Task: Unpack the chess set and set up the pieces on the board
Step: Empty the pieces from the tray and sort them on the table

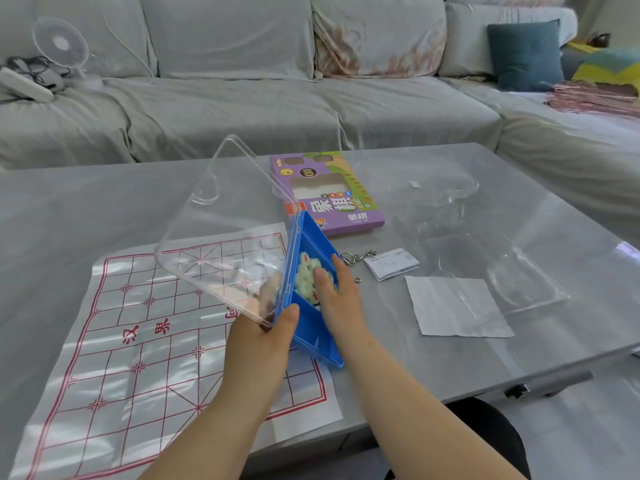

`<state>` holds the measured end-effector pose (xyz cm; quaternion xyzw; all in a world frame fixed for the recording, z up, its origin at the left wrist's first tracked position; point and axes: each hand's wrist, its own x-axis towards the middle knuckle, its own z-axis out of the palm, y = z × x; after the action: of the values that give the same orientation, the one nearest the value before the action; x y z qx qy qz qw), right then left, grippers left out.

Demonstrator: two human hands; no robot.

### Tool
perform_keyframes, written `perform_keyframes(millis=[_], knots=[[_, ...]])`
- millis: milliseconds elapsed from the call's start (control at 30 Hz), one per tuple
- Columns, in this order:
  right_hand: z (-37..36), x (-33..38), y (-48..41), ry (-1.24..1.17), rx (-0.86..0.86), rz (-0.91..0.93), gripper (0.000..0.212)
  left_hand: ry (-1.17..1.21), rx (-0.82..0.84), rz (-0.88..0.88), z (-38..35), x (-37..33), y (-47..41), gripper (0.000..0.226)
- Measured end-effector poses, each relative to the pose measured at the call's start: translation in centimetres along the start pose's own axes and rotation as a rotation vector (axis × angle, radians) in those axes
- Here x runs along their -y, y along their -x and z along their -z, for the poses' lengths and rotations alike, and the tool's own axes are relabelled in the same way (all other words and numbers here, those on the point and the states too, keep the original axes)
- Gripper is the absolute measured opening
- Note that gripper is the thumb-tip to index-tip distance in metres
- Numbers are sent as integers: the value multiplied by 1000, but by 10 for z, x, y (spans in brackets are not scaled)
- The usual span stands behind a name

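View: head camera
Purple box (pixel 329 197): one, upper middle of the frame, flat on the counter (pixel 104 195). It reads "象棋" large, again smaller below, and "XIANG QI" at the side.
Board sheet (pixel 138 341): one, lower left, with a red grid and red characters "汉界".
Blue case (pixel 313 336): one, centre, tilted over the sheet's right edge, with its clear lid (pixel 221 230) swung open leftward.
Pieces (pixel 304 277): pale discs heaped in the case, some red-marked; count unclear.
Left hand (pixel 263 332): grips the case's near hinge corner, thumb on the blue rim.
Right hand (pixel 341 296): fingers straight, laid on the pieces.
Right of case: one metal ring puzzle (pixel 358 256), one leaflet (pixel 391 264), one white paper (pixel 457 306).
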<state>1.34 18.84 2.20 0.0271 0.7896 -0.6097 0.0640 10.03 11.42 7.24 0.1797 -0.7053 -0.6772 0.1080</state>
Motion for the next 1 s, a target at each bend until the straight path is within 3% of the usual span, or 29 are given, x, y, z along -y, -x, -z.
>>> perform_keyframes(millis=[133,300,433,533,800,1000], knots=[[17,-9,-2,127,-12,26,39,163,-52,103,6,4,-8,42],[32,-11,0,416,-11,179,36,252,-91,176,12,7,-13,24],[29,14,5,503,259,369,50,240,-81,168,14,8,-17,24],[24,28,-4,675,420,362,56,261,-73,194,18,9,-18,28],[10,51,-19,924,637,334,54,237,-114,260,25,15,-24,40],[2,48,-17,1055,673,401,33,154,-184,256,37,22,-34,34]])
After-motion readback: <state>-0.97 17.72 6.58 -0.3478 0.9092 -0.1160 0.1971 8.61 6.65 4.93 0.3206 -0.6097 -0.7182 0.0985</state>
